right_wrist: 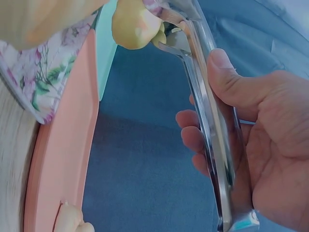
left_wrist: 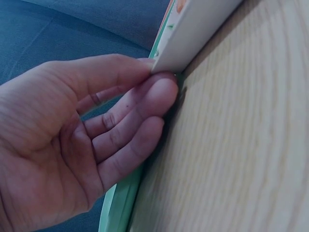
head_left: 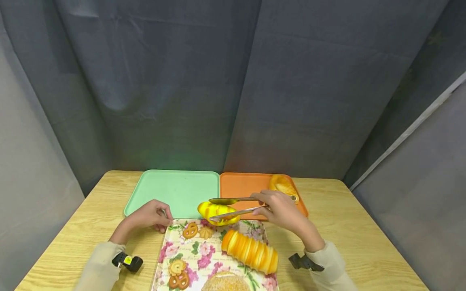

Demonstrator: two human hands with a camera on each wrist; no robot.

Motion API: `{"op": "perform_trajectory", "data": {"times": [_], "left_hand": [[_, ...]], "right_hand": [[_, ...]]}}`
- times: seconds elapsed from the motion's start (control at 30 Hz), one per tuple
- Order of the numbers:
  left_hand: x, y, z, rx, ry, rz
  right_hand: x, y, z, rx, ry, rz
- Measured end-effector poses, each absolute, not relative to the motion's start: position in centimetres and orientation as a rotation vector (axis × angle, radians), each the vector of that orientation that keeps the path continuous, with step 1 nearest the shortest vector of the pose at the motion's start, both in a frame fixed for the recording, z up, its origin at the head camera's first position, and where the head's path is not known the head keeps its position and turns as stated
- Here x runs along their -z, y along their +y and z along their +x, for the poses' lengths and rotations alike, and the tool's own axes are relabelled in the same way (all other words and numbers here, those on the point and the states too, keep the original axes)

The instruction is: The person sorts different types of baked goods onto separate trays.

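My right hand (head_left: 282, 208) grips metal tongs (head_left: 238, 212), its thumb on one arm and fingers round the other in the right wrist view. Between the tong ends is a glossy yellow bread roll (head_left: 214, 211), over the back edge of the floral tray (head_left: 196, 252). My left hand (head_left: 151, 216) pinches that tray's back left corner; in the left wrist view the thumb (left_wrist: 113, 72) lies on the white rim (left_wrist: 193, 38), other fingers below. On the floral tray lie a long ridged loaf (head_left: 250, 251), pretzels (head_left: 190, 230), cookies (head_left: 177, 267) and a round sugary bun (head_left: 225, 281), cut off by the frame.
Behind the floral tray, a mint green tray (head_left: 178, 188) and an orange tray (head_left: 244, 184) stand side by side. A golden bread (head_left: 282, 185) lies at the orange tray's right end. Grey curtains (head_left: 174, 89) enclose the wooden table (head_left: 349, 226) at back and sides.
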State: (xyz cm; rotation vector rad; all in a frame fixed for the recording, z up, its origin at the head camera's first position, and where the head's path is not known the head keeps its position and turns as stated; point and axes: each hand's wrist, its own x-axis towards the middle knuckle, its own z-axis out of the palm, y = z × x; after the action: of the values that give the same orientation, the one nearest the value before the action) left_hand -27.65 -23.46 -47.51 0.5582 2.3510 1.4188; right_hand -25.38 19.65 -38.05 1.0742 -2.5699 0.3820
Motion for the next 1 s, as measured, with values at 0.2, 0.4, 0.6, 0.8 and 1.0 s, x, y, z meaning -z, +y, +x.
{"op": "perform_trajectory", "data": {"times": [0.2,0.4,0.6,0.8,1.0], "left_hand": [[47.6,-23.4,-27.7,-1.416,2.358,0.558],[47.6,-23.4,-27.7,-1.418,2.353,0.554],[47.6,-23.4,-27.8,-1.424,2.347,0.563],[47.6,-23.4,-27.8,-1.429,2.345,0.563],[47.7,-23.4,-27.8,-1.443,2.328,0.576]], "right_hand": [[37.9,20.2,-25.5,-0.362,-2.539,0.974],[37.6,21.0,-25.8,-0.356,-2.501,0.829],[37.3,22.0,-26.3,-0.363,-2.514,0.650],[37.5,22.8,-27.1,-0.367,-2.531,0.475],[38.1,23.3,-27.7,-0.414,-2.548,0.342]]}}
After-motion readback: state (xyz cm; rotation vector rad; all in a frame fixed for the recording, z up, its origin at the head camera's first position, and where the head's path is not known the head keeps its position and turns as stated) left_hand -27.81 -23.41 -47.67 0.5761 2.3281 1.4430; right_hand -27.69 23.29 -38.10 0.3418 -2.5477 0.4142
